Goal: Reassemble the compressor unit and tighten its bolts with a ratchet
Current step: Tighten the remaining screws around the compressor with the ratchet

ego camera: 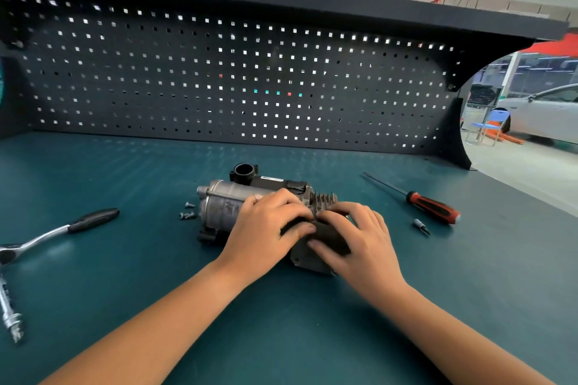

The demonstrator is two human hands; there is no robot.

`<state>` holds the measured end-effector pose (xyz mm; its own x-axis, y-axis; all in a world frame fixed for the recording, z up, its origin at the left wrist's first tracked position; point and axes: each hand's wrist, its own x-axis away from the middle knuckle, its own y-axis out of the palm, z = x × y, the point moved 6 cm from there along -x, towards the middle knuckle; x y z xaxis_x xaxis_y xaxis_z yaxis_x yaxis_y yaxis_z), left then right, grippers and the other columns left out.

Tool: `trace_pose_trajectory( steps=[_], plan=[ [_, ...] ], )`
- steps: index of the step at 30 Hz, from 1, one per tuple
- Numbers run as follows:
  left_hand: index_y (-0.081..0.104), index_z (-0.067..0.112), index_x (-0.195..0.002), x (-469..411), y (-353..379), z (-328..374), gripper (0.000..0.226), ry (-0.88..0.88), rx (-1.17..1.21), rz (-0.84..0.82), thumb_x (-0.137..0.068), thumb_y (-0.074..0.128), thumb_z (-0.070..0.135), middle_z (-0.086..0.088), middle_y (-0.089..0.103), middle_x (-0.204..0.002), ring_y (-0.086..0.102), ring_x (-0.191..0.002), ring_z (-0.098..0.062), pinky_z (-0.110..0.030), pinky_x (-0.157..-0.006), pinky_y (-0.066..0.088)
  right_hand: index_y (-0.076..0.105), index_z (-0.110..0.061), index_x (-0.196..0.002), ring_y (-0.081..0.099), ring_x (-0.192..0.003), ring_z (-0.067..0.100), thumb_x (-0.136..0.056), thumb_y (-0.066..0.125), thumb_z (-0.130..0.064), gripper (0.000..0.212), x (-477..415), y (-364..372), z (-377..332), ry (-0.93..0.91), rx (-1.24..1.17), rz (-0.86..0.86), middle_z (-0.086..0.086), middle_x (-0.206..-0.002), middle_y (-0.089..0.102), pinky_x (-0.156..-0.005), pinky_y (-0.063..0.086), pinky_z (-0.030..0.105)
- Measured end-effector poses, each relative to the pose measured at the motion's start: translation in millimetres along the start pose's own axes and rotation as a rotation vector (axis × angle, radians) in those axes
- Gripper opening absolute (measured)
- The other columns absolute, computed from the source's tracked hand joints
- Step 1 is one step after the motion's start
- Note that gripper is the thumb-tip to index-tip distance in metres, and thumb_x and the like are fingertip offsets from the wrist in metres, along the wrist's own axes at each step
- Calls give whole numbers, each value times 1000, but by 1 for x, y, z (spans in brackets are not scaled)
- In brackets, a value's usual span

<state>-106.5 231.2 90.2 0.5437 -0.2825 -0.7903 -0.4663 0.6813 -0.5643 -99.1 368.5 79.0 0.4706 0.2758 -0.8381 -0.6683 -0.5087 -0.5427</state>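
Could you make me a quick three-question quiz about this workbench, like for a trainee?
1. True or false: the ratchet is in a hand.
2. Which tool lies right of the compressor? A) hammer B) screwdriver C) pliers
3. Fill in: the loose bolts lie on the ____ side of the compressor.

Key: 1 false, it lies on the bench; the left hand and the right hand are both on the compressor. 2 B. 3 left.
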Motion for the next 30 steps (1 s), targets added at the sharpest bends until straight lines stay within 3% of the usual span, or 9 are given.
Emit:
trace_pose_trajectory(
  steps=[5, 10, 13, 15, 17, 20, 24, 27, 30],
  plan=[
    [71, 16, -92, 5, -1, 1, 29, 45, -46, 30, -82, 53, 37, 5, 66, -96, 51, -93, -3, -27, -82, 32, 70, -9, -97, 47, -93, 16, -69, 71, -37, 40, 1, 2, 6, 37, 7, -26, 7, -99, 64, -84, 43, 33],
    [63, 14, -112, 12, -1, 2, 42, 111, -101, -56, -82, 53, 40, 1, 61, -112, 45, -107, -6, -27, -97, 30, 69, -9, -100, 50, -96, 16, -73, 64, -43, 44, 2, 1, 7, 56, -24, -76, 6, -102, 64, -85, 42, 36],
    [56, 12, -120, 7, -28, -8, 44, 125, -146, 37, -83, 52, 35, -6, 57, -121, 45, -114, -11, -31, -99, 34, 66, -7, -107, 61, -97, 29, -67, 81, -31, 49, 5, 1, 13, 93, -41, -123, 9, -107, 62, -87, 42, 39],
    [57, 8, -116, 4, -61, -44, 34, -58, -182, 211, -86, 50, 21, -9, 56, -117, 54, -102, -17, -31, -89, 39, 64, -6, -111, 60, -100, 32, -63, 85, -22, 55, 7, 0, 16, 111, -70, -146, 10, -112, 60, -90, 42, 40],
    [61, 7, -110, 17, -92, -98, 25, -399, -221, 281, -88, 50, 7, -8, 57, -112, 59, -89, -21, -29, -80, 40, 62, -5, -113, 57, -105, 30, -62, 84, -15, 57, 8, -2, 18, 124, -119, -145, 10, -115, 56, -93, 41, 38],
    [65, 7, -108, 51, -96, -161, 26, -713, -321, 51, -87, 51, 1, -10, 58, -117, 58, -94, -24, -31, -83, 41, 60, -6, -116, 50, -106, 19, -63, 83, -14, 59, 9, -4, 22, 170, -162, -154, 7, -114, 52, -94, 31, 19],
    [59, 10, -122, 57, -65, -175, 34, -686, -327, -191, -90, 51, 6, -10, 54, -126, 51, -116, -28, -34, -95, 40, 59, -8, -114, 44, -98, 6, -64, 83, -21, 58, 10, -5, 29, 222, -199, -170, -5, -106, 44, -86, 29, 12],
    [54, 22, -128, 55, -53, -176, 38, -678, -469, -322, -93, 45, 13, -6, 55, -128, 50, -117, -30, -41, -93, 44, 53, -28, -105, 49, -86, -3, -61, 84, -23, 54, 11, -11, 35, 260, -292, -143, -12, -98, 44, -76, 33, 5],
    [63, 21, -118, 54, -56, -176, 31, -693, -457, -261, -91, 50, 14, -7, 64, -118, 56, -110, -32, -41, -87, 47, 38, -44, -91, 51, -84, -6, -60, 85, -21, 62, 10, -13, 35, 269, -320, -110, -17, -94, 43, -73, 35, 0]
  ],
)
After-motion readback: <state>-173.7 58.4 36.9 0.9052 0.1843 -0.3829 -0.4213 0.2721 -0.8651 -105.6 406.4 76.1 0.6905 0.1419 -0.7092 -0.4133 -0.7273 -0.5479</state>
